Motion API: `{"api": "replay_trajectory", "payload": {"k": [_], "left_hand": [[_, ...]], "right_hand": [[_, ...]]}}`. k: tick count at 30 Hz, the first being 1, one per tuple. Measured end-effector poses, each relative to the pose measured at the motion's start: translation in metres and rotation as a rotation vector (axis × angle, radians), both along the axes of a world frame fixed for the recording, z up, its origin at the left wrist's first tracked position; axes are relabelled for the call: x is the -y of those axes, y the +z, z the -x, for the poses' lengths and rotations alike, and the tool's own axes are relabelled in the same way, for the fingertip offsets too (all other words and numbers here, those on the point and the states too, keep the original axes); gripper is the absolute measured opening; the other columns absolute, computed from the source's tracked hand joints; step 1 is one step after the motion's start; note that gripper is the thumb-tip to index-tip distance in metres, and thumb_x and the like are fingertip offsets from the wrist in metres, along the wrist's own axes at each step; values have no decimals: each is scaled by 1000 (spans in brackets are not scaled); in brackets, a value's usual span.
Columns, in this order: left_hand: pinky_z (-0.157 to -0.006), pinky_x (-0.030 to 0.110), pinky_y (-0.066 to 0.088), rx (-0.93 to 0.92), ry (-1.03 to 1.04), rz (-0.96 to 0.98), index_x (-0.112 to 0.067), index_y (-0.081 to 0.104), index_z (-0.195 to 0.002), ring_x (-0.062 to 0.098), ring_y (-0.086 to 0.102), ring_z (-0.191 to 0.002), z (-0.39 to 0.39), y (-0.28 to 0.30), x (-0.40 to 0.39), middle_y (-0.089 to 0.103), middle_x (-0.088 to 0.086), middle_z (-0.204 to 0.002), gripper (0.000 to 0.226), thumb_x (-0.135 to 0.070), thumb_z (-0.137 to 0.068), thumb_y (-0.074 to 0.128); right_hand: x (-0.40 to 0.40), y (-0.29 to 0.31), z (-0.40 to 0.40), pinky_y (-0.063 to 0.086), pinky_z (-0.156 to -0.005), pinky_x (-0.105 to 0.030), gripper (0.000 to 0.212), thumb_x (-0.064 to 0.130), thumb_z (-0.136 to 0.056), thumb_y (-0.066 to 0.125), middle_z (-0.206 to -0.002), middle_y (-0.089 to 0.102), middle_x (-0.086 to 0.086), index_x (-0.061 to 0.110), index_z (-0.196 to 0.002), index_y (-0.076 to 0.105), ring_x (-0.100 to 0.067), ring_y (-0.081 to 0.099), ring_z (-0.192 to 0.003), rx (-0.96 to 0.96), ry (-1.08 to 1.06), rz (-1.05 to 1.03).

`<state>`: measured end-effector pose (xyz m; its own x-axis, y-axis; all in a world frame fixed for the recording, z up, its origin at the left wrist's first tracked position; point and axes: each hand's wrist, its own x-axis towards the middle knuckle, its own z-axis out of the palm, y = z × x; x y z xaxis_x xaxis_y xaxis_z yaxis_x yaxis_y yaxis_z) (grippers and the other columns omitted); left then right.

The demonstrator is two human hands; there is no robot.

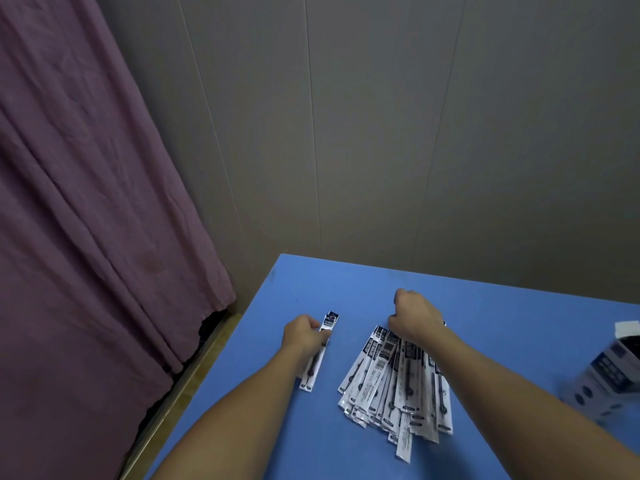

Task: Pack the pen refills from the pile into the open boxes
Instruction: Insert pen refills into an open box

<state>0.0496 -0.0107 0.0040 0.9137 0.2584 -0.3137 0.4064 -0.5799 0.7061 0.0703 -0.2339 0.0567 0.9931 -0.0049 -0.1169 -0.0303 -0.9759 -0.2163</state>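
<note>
A fanned pile of pen refills [394, 386] in white and black sleeves lies on the blue table [519, 317]. My right hand [414, 315] sits over the far end of the pile with its fingers curled down onto the sleeve tops; the fingertips are hidden. To the left, my left hand [304, 334] pinches a single pen refill [317, 362] near its top, and the packet lies lengthwise on the table apart from the pile. An open box [609, 372], white with dark print, stands at the right edge, partly cut off.
A purple curtain [86, 220] hangs at the left beside the table's left edge. A grey panelled wall [381, 133] runs behind the table's far edge. Bare blue surface stretches between the pile and the box.
</note>
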Motion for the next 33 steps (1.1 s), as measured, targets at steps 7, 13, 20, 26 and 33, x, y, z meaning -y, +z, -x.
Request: {"api": "replay_trajectory", "payload": {"k": [7,13,20,26,33], "left_hand": [[-76,36,53,-67,-107,-317,-13,57,-79,28,63,-87,-8,5,3,62,11,-86,34,-41,-81,76],[-75,30,52,-161,-151,-422,-16,47,-76,28,65,-101,-9,5,16,65,8,-111,30,-24,-82,75],[-82,34,55,-177,-180,-441,-11,58,-101,28,65,-104,-8,5,22,62,10,-115,14,-10,-87,55],[-67,29,52,-165,-180,-376,-13,50,-79,24,63,-87,-6,11,14,60,6,-99,14,-13,-85,62],[-58,26,46,-93,-296,-354,-14,46,-65,21,59,-71,-18,29,-19,56,4,-72,36,-17,-77,79]], "right_hand": [[4,2,-8,41,-77,-30,27,19,-88,52,-121,54,-7,11,-114,50,-28,54,-112,12,-6,-14],[11,-1,-6,41,-75,-29,26,19,-89,52,-119,53,-7,11,-113,50,-27,55,-109,-8,-8,-16],[22,-8,2,45,-78,-31,28,21,-88,54,-118,53,-6,11,-115,51,-27,55,-109,-29,-27,-24],[20,-15,14,48,-83,-35,27,20,-88,53,-117,53,-6,12,-114,50,-26,55,-106,-51,-45,-17],[17,-15,49,46,-76,-32,28,17,-85,54,-114,56,-8,12,-111,49,-29,57,-104,-42,-193,-74]]}}
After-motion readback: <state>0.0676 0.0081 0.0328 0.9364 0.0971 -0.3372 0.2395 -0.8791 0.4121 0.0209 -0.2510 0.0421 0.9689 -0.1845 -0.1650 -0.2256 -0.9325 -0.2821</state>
